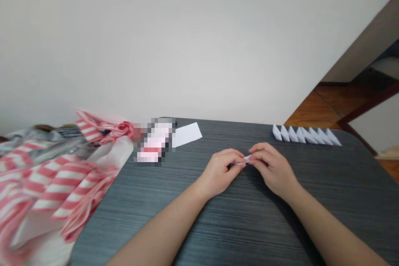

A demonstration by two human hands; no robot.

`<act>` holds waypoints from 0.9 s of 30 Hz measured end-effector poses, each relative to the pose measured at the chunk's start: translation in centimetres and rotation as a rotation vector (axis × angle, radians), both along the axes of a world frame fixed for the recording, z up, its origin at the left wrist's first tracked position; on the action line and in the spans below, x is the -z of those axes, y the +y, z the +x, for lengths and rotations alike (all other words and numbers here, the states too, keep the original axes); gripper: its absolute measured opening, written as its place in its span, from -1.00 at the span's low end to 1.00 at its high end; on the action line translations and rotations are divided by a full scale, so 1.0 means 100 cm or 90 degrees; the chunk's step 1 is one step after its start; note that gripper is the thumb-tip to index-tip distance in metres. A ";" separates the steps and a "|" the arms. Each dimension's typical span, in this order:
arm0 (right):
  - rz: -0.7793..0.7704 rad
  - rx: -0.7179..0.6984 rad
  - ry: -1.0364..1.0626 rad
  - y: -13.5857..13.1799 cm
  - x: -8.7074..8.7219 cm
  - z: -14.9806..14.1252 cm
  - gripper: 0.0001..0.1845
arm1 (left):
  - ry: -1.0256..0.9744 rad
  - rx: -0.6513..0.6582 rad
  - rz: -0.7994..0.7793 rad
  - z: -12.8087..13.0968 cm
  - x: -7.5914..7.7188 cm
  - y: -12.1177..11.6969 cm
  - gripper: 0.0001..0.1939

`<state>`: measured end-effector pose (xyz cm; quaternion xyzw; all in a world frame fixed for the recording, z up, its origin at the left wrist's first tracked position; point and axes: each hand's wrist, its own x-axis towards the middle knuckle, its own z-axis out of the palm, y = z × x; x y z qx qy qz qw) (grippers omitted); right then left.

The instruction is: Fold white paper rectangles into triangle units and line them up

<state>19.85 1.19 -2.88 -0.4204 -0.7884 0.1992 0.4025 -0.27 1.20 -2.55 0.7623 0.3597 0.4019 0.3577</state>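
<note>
Between my two hands, just above the dark table (pixel 218 224), is a small piece of folded white paper (pixel 247 158). My left hand (pixel 222 170) pinches its left end between thumb and fingers. From the other side, my right hand (pixel 272 168) grips the right end with thumb and fingertips. My fingers cover most of the paper, so its full shape is hidden. Beyond my right hand, several folded white paper pieces (pixel 305 135) with pointed tips stand in a row near the table's far edge.
A white paper sheet (pixel 188 134) lies at the back left, beside a pixelated phone-like object (pixel 154 141). Red-and-white striped cloth (pixel 62 183) is heaped left of the table. A pale wall (pixel 199 41) rises behind, and wooden floor (pixel 336 102) shows at the right.
</note>
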 end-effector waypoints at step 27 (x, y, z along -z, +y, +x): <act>0.004 -0.013 -0.026 0.000 -0.002 0.001 -0.85 | -0.014 -0.001 -0.013 0.000 -0.002 0.000 -0.88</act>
